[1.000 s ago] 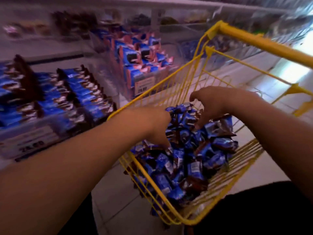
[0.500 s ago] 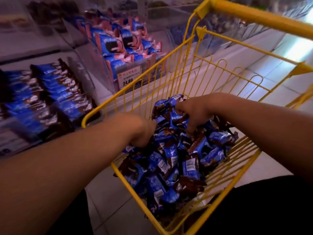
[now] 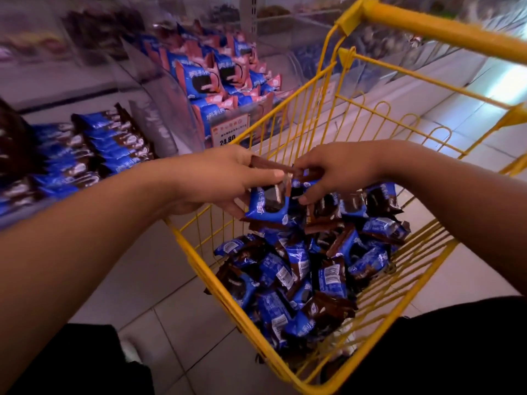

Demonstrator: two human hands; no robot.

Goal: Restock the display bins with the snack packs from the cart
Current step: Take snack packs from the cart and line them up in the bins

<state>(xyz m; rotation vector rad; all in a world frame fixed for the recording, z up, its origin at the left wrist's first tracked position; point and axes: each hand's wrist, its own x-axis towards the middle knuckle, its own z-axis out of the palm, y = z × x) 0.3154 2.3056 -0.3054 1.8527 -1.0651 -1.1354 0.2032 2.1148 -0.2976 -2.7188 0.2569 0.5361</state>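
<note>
Far left, the display bin (image 3: 71,155) was already lined with rows of blue-and-brown snack packs lying side by side, and a clear divider (image 3: 154,129) stood between it and the next compartment along. In that next bin (image 3: 216,81), blue-and-pink packs stood propped up in a heap behind a price tag (image 3: 229,131) that read 24.80 in the part you could see. Then your left hand (image 3: 228,178) came across the near left rim of the yellow cart (image 3: 413,24), thumb on top and fingers curled underneath, pinching a small stack of snack packs (image 3: 268,206); the front pack faced you, blue with a dark sandwich biscuit printed on it, and a brown sealed edge stuck out above your thumb. The stack hung above the pile, not resting on it. Right beside it, your right hand (image 3: 339,172) reached in from the other side, fingers bent, fingertips pinching the top of the same held packs, though exactly how many packs it gripped could not be made out. The 2 hands were almost touching over the middle of the cart. Below them, the loose pile of packs (image 3: 302,275) filled the wire basket, blue and brown wrappers jumbled at every angle, several turned barcode-up. On the right the cart's thick yellow handle ran across the top corner, with pale floor tiles (image 3: 171,323) under everything.
</note>
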